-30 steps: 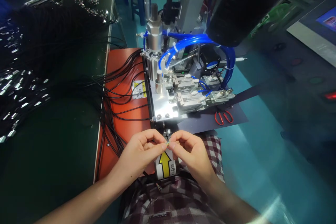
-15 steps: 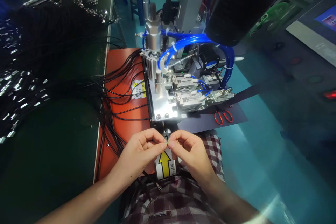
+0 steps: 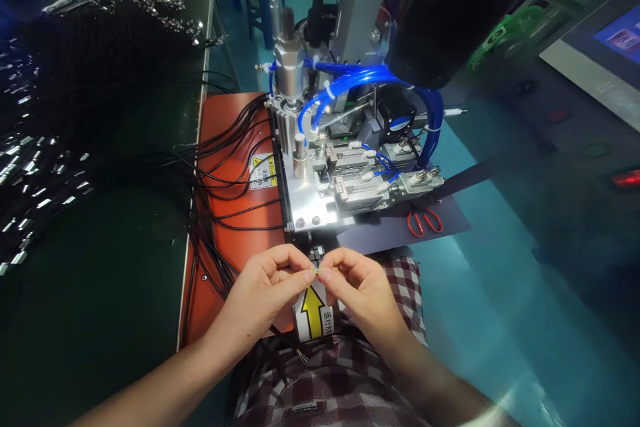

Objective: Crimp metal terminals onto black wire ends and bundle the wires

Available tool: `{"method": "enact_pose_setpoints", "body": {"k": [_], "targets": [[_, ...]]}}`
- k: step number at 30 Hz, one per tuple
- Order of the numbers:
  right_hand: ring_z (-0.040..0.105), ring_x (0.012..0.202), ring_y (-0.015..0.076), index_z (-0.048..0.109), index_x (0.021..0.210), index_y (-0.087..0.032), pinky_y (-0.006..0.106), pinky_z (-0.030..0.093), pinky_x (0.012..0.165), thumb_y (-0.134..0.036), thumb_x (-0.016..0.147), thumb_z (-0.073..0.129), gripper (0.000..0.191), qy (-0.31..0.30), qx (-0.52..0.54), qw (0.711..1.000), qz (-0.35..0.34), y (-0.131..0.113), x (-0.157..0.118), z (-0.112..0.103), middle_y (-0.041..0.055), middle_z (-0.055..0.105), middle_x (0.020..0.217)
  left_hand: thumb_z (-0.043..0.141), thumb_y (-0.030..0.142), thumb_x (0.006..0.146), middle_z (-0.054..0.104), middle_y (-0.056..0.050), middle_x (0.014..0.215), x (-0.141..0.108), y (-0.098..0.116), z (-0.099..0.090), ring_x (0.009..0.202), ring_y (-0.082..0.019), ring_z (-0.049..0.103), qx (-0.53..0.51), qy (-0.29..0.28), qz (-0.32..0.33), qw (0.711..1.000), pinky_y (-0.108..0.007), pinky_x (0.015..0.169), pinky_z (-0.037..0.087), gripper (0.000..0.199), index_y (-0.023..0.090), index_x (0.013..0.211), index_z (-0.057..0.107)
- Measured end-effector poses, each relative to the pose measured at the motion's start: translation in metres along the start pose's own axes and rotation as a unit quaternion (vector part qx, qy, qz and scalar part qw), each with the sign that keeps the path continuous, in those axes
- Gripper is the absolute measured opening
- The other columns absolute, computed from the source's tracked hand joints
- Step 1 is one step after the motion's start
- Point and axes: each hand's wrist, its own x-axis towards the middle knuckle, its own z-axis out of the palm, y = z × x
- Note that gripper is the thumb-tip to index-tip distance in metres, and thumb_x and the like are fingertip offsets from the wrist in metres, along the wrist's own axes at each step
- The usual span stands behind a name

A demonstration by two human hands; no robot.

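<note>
Thumb and forefinger of my left hand are pinched together on fine coloured wires, of which only a small yellow-green bit shows. My right hand pinches at the same spot, its fingertips almost touching those of the left. Most of the wires is hidden by the fingers. Just below the fingertips lies a white label with a yellow arrow. A small dark metal fixture sits right behind them. Over my lap hangs a black cable's stripped end, its thin wire ends fanned out.
A metal machine with blue air tubes stands ahead. Several black cables run from it across an orange plate to the dark bench at left. Red-handled scissors lie on the right. A screen stands at far right.
Both hands keep the same pinch, with only a tiny shift at the fingertips. The whole view has moved slightly.
</note>
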Motion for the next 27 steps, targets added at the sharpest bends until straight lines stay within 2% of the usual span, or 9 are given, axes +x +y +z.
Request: {"method": "enact_pose_setpoints", "body": {"k": [8,17,22,25,27], "targets": [[0.044,0.048,0.0082,0.056,0.071,-0.017,0.022,0.034,0.048,-0.034,0.076,0.064,0.02,0.006,0.004,1.0,0.007,-0.0004,-0.0005,0.0009,-0.0052,0.05,0.054,0.06,0.032,0.081,0.04,0.009,0.041,-0.0006,-0.0004,-0.0004,0.035,-0.004,0.04,-0.018,0.01,0.016,1.0,-0.012,0.033,0.022,0.017,0.017,0.076,0.053],[0.046,0.051,0.0088,0.055,0.073,-0.018,0.022,0.037,0.051,-0.033,0.08,0.061,0.018,-0.007,-0.016,1.0,-0.01,0.001,-0.0022,-0.001,-0.0047,0.051,0.055,0.062,0.037,0.078,0.038,0.009,0.042,0.0001,-0.0005,-0.0007,0.036,-0.005,0.033,0.0,0.005,0.001,1.0,-0.014,0.034,0.025,0.022,0.016,0.076,0.056],[0.05,0.053,0.0096,0.059,0.078,-0.017,0.023,0.04,0.052,-0.033,0.079,0.063,0.017,0.006,-0.025,1.0,-0.005,0.0002,-0.0009,-0.0036,-0.0033,0.054,0.059,0.065,0.037,0.075,0.037,0.009,0.042,-0.0006,-0.0014,-0.0016,0.038,-0.004,0.03,-0.013,0.007,0.007,1.0,-0.014,0.036,0.027,0.023,0.015,0.073,0.056],[0.052,0.055,0.0109,0.062,0.083,-0.018,0.024,0.041,0.053,-0.034,0.077,0.064,0.017,0.022,-0.065,0.997,-0.025,0.002,-0.0018,-0.0036,-0.0012,0.058,0.066,0.064,0.038,0.076,0.036,0.009,0.041,-0.001,-0.0001,-0.0015,0.036,-0.004,0.032,-0.002,0.01,0.001,1.0,-0.014,0.035,0.027,0.024,0.016,0.074,0.056],[0.051,0.058,0.0116,0.063,0.08,-0.018,0.024,0.042,0.055,-0.032,0.079,0.063,0.014,0.035,-0.109,0.992,-0.061,0.0037,-0.003,-0.0025,0.0002,0.059,0.069,0.063,0.039,0.076,0.038,0.009,0.04,-0.0012,0.0013,-0.0009,0.034,-0.005,0.034,0.009,0.012,-0.01,1.0,-0.014,0.033,0.027,0.024,0.016,0.074,0.055]]}}
